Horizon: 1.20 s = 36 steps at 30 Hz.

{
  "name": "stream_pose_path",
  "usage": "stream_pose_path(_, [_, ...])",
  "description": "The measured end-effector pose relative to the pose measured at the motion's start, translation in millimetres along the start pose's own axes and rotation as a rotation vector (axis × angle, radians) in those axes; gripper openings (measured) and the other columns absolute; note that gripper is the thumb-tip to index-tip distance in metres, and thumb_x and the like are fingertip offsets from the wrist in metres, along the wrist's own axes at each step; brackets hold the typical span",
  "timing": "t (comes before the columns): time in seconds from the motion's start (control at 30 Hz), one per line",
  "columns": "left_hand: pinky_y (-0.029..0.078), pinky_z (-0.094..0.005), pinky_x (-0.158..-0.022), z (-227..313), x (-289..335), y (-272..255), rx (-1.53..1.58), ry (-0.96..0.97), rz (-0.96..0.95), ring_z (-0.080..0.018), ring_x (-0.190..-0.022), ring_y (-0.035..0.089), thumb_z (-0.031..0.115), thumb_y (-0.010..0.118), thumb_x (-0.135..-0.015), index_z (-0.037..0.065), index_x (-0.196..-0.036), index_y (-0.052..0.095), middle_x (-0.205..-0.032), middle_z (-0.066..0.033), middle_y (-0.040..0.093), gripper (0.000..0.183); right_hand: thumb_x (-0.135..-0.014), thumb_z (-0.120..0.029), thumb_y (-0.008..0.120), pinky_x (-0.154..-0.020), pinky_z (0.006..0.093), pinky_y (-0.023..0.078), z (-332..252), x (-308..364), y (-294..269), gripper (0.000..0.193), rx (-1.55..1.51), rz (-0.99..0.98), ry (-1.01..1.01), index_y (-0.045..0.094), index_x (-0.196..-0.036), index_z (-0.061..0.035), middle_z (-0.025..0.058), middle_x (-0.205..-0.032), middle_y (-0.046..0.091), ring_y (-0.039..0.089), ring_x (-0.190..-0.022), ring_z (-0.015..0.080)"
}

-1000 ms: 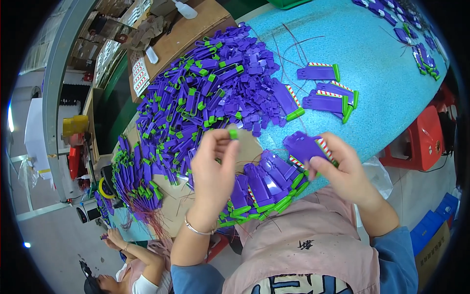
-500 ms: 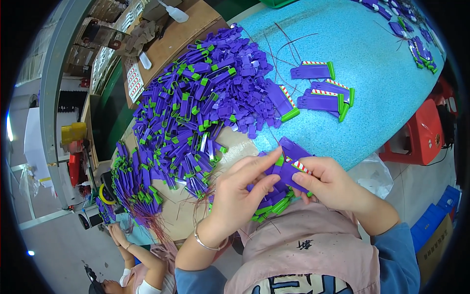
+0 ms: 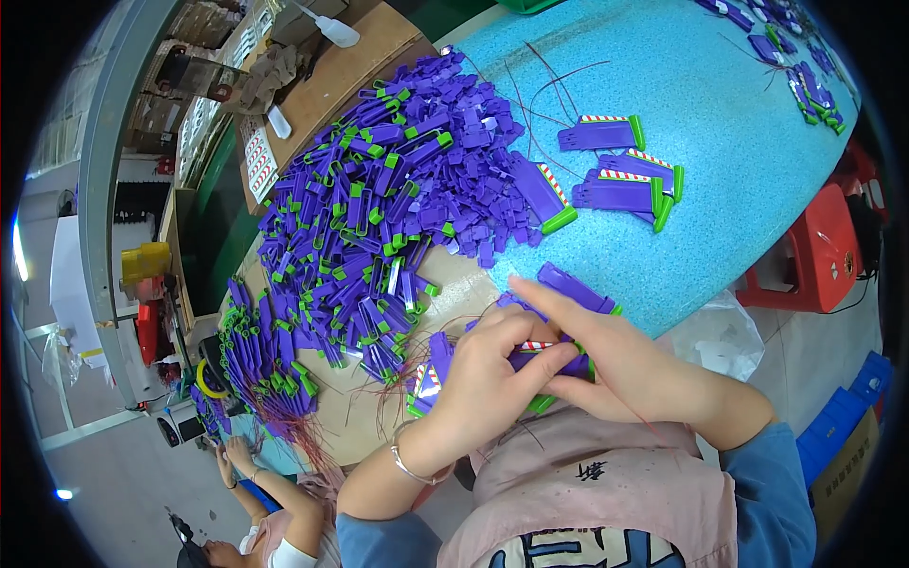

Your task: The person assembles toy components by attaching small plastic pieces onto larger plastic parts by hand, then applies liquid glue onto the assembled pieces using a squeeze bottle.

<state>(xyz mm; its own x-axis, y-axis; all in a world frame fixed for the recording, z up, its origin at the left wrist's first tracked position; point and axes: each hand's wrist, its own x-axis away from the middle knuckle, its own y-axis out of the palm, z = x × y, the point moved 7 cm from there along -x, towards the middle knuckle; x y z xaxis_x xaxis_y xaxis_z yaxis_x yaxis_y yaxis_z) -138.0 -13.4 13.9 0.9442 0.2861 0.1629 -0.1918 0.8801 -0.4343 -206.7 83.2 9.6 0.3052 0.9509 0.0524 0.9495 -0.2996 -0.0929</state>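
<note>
Purple striped piece (image 3: 536, 346) pinched in left hand (image 3: 492, 371); right hand (image 3: 632, 364) cupped over, can't tell its grip. Like five striped winglets (image 3: 614, 195) on blue tabletop (image 3: 748, 180). Dark lettering (image 3: 593, 470), pink apron (image 3: 540, 445).

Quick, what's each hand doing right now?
Left hand: closed, apparently on a purple piece with a red-and-white striped edge.
Right hand: curved close beside that piece; whether it grips is hidden.

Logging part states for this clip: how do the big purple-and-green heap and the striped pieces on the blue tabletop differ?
The heap is a large, jumbled mound; the striped pieces are few, some overlapping. The striped pieces carry red-and-white edging, while I see none on the heap. Both combine purple and green.
</note>
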Motion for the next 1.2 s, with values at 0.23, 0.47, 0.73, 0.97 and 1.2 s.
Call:
stream_pose_path(0.23, [0.045,-0.0346,-0.072,-7.7,-16.7,-53.0,0.746,0.137,0.109,-0.0221,-0.076,0.055,0.026,0.038,-0.103,0.001,-0.070,0.057,-0.071,-0.0089,0.055,0.046,-0.087,-0.004,0.062,-0.079,0.0404,0.049,23.8,9.8,-13.1,0.045,-0.068,0.079,0.000,0.050,-0.129,0.0011,0.0201,-0.098,0.064,0.063,-0.090,0.0363])
stream_pose_path(0.47, [0.046,-0.0349,-0.064,-36.6,-43.7,-41.3,-0.710,0.045,0.293,-0.0237,-0.068,0.058,0.010,0.071,-0.080,0.000,-0.081,0.058,-0.075,-0.0108,0.058,0.017,-0.084,-0.008,0.068,-0.069,0.0376,0.047,18.1,8.9,-12.4,0.019,0.012,0.049,-0.009,0.059,-0.097,0.0038,0.0131,-0.085,0.062,0.061,-0.075,0.0267])
stream_pose_path(0.73, [0.050,-0.0322,-0.063,-13.8,-25.4,-37.7,-0.086,0.046,0.321,-0.0257,-0.073,0.065,-0.001,0.072,-0.077,0.000,-0.084,0.056,-0.085,-0.0134,0.065,0.017,-0.087,-0.004,0.062,-0.065,0.0287,0.050,45.3,10.6,-4.3,0.005,-0.530,0.132,0.311,0.060,-0.089,0.0008,0.0097,-0.080,0.065,0.063,-0.072,0.0136])
stream_pose_path(0.97, [0.044,-0.0372,-0.071,39.0,-4.6,-10.3,-0.389,0.420,0.126,-0.0271,-0.077,0.057,0.002,0.073,-0.075,0.006,-0.090,0.064,-0.081,-0.0062,0.063,0.018,-0.083,-0.006,0.060,-0.056,0.0366,0.049,25.1,3.1,-11.3,0.011,-0.057,0.173,0.055,0.061,-0.089,0.0021,0.0168,-0.073,0.064,0.065,-0.063,0.0275])
stream_pose_path(1.2, [0.044,-0.0392,-0.074,36.1,-5.4,-13.8,-0.367,0.328,0.376,-0.0297,-0.081,0.057,0.004,0.072,-0.076,0.004,-0.090,0.062,-0.082,-0.0078,0.062,0.017,-0.080,-0.011,0.064,-0.051,0.0405,0.044,6.8,3.5,-17.2,0.013,0.194,0.264,-0.053,0.059,-0.079,0.0004,0.0170,-0.064,0.058,0.059,-0.056,0.0338])
